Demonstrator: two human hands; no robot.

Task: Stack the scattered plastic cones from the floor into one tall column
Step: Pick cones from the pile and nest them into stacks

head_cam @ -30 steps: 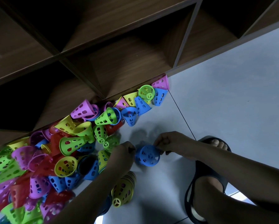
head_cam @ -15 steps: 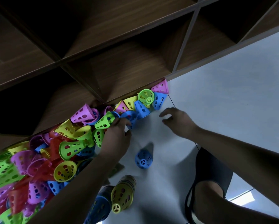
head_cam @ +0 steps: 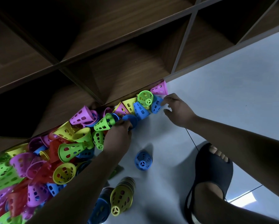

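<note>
One long wooden shelf (head_cam: 119,70) backs the smooth floor (head_cam: 216,102), where cones (head_cam: 43,167) lie heaped against its foot. Pulling one out could spill the heap, which is light, slick, perforated plastic in tapering shapes. The left hand (head_cam: 119,136) pinches the rim of the middle blue cone (head_cam: 131,118); the right hand (head_cam: 178,110), fingers loosely spread, touches the end blue cone (head_cam: 156,107).

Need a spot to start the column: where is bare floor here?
Widest bare floor lies right of the right hand, along the shelf base. A smaller patch sits between the lone blue cone and the sandalled foot. Crowded: the cone pile left of the left hand.
</note>
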